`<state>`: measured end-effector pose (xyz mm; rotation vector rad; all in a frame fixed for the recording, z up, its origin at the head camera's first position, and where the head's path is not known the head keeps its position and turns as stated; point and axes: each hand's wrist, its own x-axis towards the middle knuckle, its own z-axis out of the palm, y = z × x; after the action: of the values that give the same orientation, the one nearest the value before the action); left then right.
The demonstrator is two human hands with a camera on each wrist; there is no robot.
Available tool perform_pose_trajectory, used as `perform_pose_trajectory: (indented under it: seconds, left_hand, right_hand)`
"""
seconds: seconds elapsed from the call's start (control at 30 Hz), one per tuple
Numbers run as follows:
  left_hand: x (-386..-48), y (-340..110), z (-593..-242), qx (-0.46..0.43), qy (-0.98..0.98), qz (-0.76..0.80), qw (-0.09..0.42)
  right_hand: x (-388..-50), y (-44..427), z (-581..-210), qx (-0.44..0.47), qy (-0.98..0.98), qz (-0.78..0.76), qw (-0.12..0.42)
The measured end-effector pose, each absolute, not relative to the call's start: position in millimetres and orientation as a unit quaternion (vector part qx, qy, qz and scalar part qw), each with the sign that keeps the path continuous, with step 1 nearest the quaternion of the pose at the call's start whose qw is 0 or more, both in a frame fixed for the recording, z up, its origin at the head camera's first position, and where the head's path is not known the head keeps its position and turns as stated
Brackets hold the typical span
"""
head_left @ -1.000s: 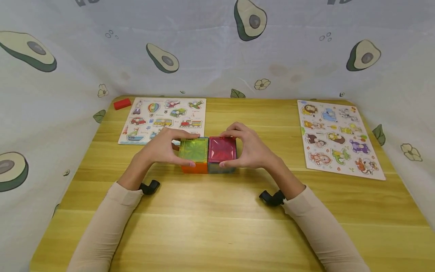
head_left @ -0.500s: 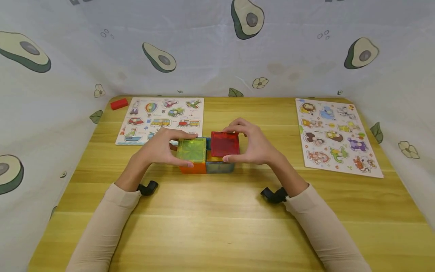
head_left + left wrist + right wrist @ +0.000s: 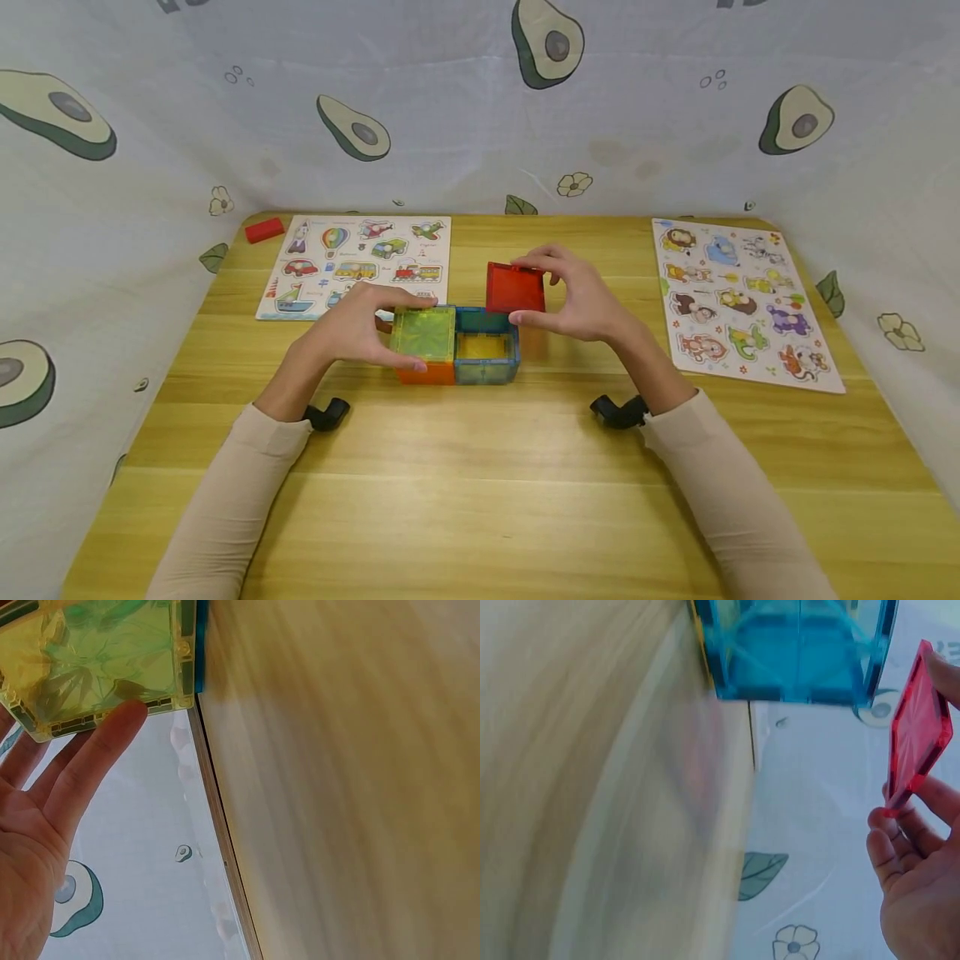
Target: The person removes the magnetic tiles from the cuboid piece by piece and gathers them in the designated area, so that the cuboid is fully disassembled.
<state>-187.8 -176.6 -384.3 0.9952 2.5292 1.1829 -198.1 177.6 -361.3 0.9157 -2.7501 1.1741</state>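
My right hand (image 3: 581,302) pinches a red translucent magnetic tile (image 3: 515,288) by its edges, raised above the table and tilted. In the right wrist view the red tile (image 3: 919,731) stands apart from the blue wall (image 3: 795,664) of the box. Two cubes of magnetic tiles stand side by side on the table. The right cube (image 3: 486,372) has blue and clear walls and an uncovered top, with yellow showing inside. A yellow-green tile (image 3: 423,335) covers the left cube, whose front is orange. My left hand (image 3: 351,327) grips this left cube between thumb and fingers.
A vehicle puzzle board (image 3: 352,258) lies behind the left hand, partly hidden by it. An animal puzzle board (image 3: 742,304) lies at the right. A red block (image 3: 264,230) rests at the back left corner. Patterned cloth (image 3: 465,100) hangs behind the wooden table (image 3: 480,500).
My right hand has lifted the red tile off the right cube and moved it up, back and to the right, uncovering the inside. The left hand has stayed on the left cube.
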Motion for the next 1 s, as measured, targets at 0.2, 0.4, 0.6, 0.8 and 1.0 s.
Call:
perform_pose_trajectory:
  seconds: [0.2,0.4,0.6,0.8,1.0]
  left_hand:
    - [-188.1,-177.9,-382.5,0.34,0.854,0.384,0.086]
    - [-187.5,-178.9,-381.5,0.339,0.857,0.379,0.086]
    - [-186.1,-179.5,-381.2,0.341,0.854,0.383,0.086]
    - [-186.9,-178.2,-383.8,0.347,0.852,0.384,0.08]
    - [-187.0,-177.2,-384.1,0.345,0.852,0.385,0.079]
  right_hand:
    - [-217.8,185.0,-358.2,0.273,-0.895,0.354,0.01]
    - [-237.3,185.1,-361.2,0.252,-0.908,0.334,-0.009]
    - [-255.8,178.2,-370.7,0.239,-0.918,0.316,-0.03]
    - [-270.3,170.4,-383.1,0.215,-0.922,0.316,-0.057]
    - [-284.9,165.2,-396.7,0.189,-0.92,0.333,-0.08]
